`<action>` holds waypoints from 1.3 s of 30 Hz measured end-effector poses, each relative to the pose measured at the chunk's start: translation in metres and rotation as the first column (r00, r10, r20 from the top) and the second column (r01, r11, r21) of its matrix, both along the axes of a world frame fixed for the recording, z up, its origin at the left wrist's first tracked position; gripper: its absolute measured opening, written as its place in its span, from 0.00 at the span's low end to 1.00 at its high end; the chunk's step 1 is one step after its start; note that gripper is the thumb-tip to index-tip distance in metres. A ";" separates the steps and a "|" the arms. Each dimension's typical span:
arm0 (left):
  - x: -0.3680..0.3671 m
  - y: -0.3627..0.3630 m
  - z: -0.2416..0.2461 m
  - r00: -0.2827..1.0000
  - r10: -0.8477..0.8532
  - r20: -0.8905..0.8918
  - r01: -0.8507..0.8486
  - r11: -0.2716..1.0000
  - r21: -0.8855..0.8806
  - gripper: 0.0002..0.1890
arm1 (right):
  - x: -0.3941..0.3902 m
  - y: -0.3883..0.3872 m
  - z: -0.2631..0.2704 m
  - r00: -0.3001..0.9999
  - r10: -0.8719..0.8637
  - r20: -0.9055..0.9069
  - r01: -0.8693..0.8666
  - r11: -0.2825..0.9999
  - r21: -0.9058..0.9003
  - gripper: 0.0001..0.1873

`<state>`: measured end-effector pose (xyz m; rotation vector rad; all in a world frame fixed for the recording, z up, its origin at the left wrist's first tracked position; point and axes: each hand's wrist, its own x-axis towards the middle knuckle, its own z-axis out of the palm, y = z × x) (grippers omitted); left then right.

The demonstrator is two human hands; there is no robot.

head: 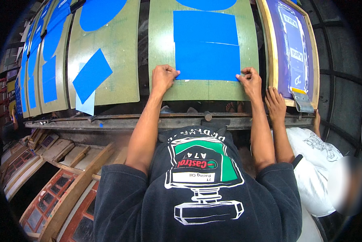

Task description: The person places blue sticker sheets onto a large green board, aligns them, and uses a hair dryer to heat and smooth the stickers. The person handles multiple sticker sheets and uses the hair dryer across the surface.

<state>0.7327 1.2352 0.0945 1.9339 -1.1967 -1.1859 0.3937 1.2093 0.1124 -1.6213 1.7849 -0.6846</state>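
Observation:
Two flat blue fabric panels lie end to end on a greenish printing board in front of me, with a thin pale line where they meet. My left hand (165, 78) pinches the near left corner of the closer blue panel (207, 62). At its near right corner, my right hand (250, 81) holds the edge between thumb and fingers. The panel looks smooth, its near edge roughly parallel to the front of the board (187, 92). Beyond it is the farther blue panel (205, 27), and past that a curved blue piece (206, 3).
On my right, a co-worker's hand (275, 103) rests by a wood-framed printing screen (270, 60) with a squeegee (302, 101) on it. The left board (123, 69) carries a skewed blue piece (92, 75) over a pale sheet (85, 104). A metal rail (181, 121) runs along the front.

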 end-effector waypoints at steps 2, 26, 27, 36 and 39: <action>-0.002 0.001 0.004 1.000 0.014 0.000 -0.014 1.000 0.014 0.10 | -0.001 0.001 -0.001 1.000 0.001 0.003 -0.001 1.000 0.000 0.16; 0.007 0.023 0.006 0.983 0.183 0.022 -0.171 0.950 -0.263 0.13 | 0.030 0.011 -0.002 0.995 -0.060 -0.079 0.030 0.943 -0.331 0.21; 0.013 0.024 0.028 0.967 0.252 -0.036 -0.254 0.949 -0.188 0.14 | 0.042 0.006 0.004 0.997 -0.024 -0.077 -0.001 0.949 -0.317 0.25; 0.282 0.085 -0.018 0.652 0.679 0.337 -0.524 0.725 -0.446 0.21 | 0.138 -0.026 -0.016 0.635 0.250 -0.731 -0.368 0.930 -0.003 0.37; 0.344 0.085 -0.015 0.653 0.523 0.547 -0.412 0.852 -0.323 0.32 | 0.122 -0.037 -0.026 0.725 0.231 -0.649 -0.325 0.945 -0.026 0.38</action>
